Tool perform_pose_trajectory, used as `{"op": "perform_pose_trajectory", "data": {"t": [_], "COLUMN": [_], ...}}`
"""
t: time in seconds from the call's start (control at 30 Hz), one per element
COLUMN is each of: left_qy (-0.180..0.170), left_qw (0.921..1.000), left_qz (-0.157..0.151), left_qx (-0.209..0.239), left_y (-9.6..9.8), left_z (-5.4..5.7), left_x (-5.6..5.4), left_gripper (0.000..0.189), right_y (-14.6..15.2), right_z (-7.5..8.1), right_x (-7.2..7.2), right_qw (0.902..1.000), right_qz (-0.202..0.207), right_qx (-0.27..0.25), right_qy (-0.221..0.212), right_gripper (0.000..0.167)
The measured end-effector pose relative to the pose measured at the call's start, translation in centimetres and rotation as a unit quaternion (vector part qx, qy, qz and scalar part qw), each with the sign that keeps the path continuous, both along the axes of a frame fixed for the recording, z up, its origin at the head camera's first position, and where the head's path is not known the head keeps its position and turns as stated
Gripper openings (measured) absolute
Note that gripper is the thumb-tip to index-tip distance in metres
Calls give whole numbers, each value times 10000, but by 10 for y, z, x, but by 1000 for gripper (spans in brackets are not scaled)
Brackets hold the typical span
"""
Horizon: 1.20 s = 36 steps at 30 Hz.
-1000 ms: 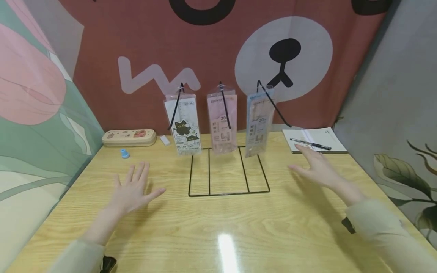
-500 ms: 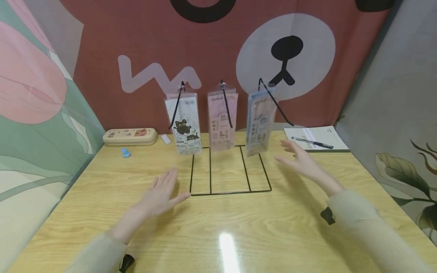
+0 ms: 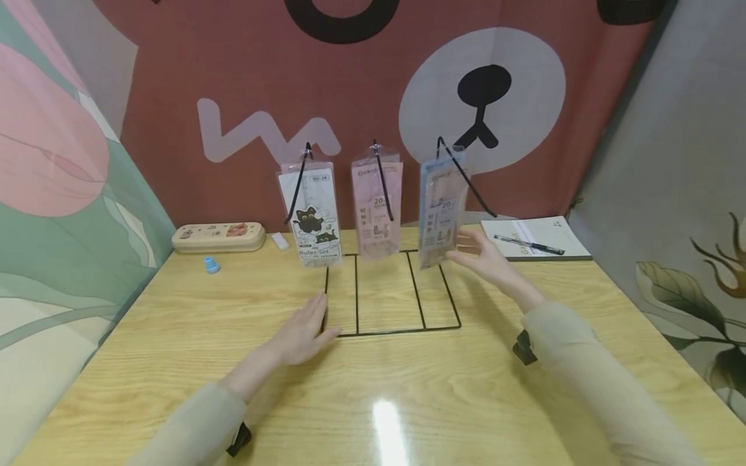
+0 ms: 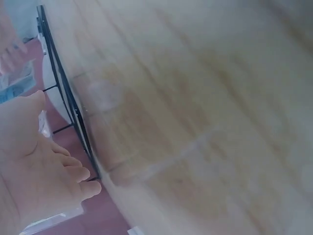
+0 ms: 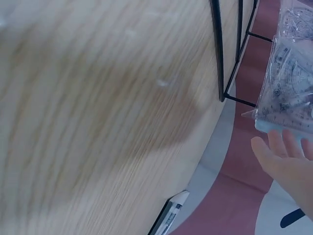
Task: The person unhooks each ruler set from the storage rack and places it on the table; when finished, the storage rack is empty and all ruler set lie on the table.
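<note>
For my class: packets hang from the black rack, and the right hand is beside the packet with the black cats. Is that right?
Not quite: the right hand is beside the rightmost packets, as the head view shows. Packets do hang from the black rack.

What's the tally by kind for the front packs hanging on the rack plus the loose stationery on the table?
Front hanging packs: 3 (those behind can't be counted)
Pencil case: 1
Small white block: 1
Small blue piece: 1
Pen: 1
Notebook showing: 1
Total: 8
</note>
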<state>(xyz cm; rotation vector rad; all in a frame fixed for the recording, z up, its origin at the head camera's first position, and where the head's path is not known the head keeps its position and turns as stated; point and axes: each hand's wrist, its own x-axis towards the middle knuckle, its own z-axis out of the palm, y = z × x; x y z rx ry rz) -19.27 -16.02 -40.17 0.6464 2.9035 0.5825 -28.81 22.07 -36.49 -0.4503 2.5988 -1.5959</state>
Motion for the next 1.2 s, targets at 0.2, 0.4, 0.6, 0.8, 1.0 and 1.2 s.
{"op": "perform_pose_trajectory", "data": {"t": [0.2,0.4,0.6,0.8,1.0,1.2], "left_qy": [-220,-292,-238,-126,-132,-88], "left_qw": [9997,9990,9989,9990,9989,9986], "left_qz": [-54,-148,-126,-152,-148,-114], "left_qx": [-105,-291,-383,-402,-416,-518], "left_y": [1,1,0,0,1,0], "left_z": [-4,-4,-4,-5,-5,-5], "left_x": [-5,-4,-3,-5,-6,-7], "left_gripper": [74,71,64,63,64,64], "right_y": [-6,-9,-11,-9,-6,-1], "right_z": [1,0,-2,-2,5,9], "right_x": [-5,-2,0,15,43,77], "right_qw": [9998,9996,9982,9983,9997,9996], "right_qz": [-67,-61,228,277,23,24], "right_qx": [-143,-238,-561,-509,-144,127], "right_qy": [-137,-111,-48,-104,-200,-270], "right_gripper": [67,52,50,44,40,37]}}
